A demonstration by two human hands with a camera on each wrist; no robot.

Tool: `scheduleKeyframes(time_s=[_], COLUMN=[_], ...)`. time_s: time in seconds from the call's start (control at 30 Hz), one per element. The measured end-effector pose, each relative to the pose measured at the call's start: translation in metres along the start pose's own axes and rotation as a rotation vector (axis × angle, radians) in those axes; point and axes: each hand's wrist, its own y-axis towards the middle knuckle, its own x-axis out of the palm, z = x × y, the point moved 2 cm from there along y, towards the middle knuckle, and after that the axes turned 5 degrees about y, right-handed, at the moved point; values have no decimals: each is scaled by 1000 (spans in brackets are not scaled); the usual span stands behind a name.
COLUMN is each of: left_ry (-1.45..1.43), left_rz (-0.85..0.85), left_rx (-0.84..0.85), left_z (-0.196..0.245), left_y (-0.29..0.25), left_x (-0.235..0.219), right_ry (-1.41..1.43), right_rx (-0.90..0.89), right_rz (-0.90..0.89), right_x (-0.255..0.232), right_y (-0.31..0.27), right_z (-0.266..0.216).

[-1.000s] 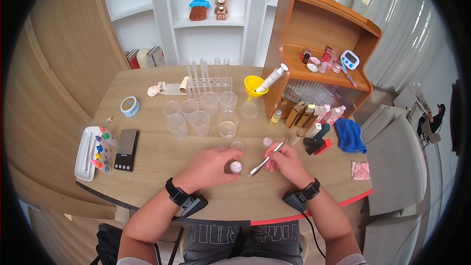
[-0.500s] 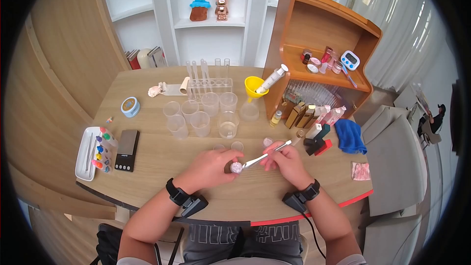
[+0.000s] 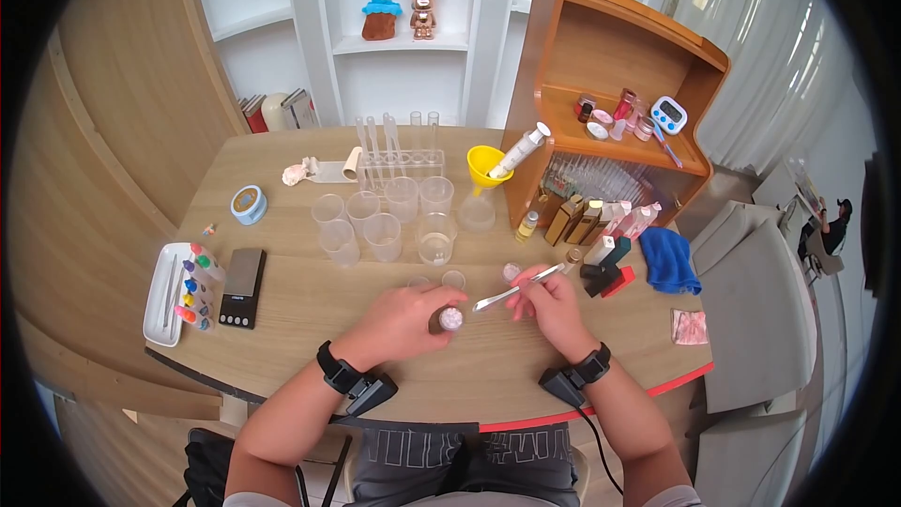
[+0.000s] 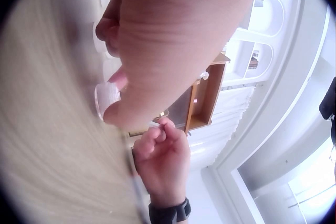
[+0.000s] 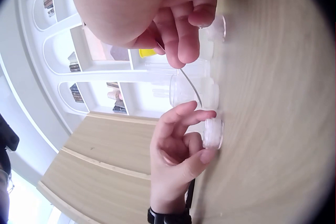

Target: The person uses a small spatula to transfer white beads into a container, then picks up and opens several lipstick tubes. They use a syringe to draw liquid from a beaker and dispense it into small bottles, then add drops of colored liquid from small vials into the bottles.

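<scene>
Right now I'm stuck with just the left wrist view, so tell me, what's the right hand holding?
Observer: From the head view, the right hand is pinching a slim metal tool.
Operator: Is its tip touching the small jar in the left hand?
Observer: No, the head and right wrist views both show the tip apart from it.
Operator: What's on the table, off to the left of both hands?
Observer: A black scale lies there.

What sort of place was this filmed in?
Probably a room with a table arranged as a small mixing workspace, though not clearly a real lab: clear cups, a tube rack and a black scale.
</scene>
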Motion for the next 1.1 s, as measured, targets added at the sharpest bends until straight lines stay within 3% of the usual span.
scheduleKeyframes(time_s=[0.13,0.23,0.43,0.8,0.97,1.07,1.1], left_ry=[-45,-210,-61,-156,-232,-234,-228], left_rz=[67,102,344,388,406,405,409], left_rx=[36,-97,-289,-237,-230,-220,-200], left_z=[2,5,-16,-20,-22,-20,-21], left_y=[1,1,1,3,3,3,3], left_x=[-2,-3,-7,-9,-10,-11,-8], right_ry=[5,-11,-26,-59,-119,-208,-297], right_rx=[-36,-36,-44,-62,-60,-127,-236], right_rz=[52,72,82,-34,-82,4,73], right_x=[-1,-1,2,-6,6,17,16], right_y=[0,1,-2,-1,-10,-26,-26], right_z=[-3,0,-6,-8,-37,-78,-95])
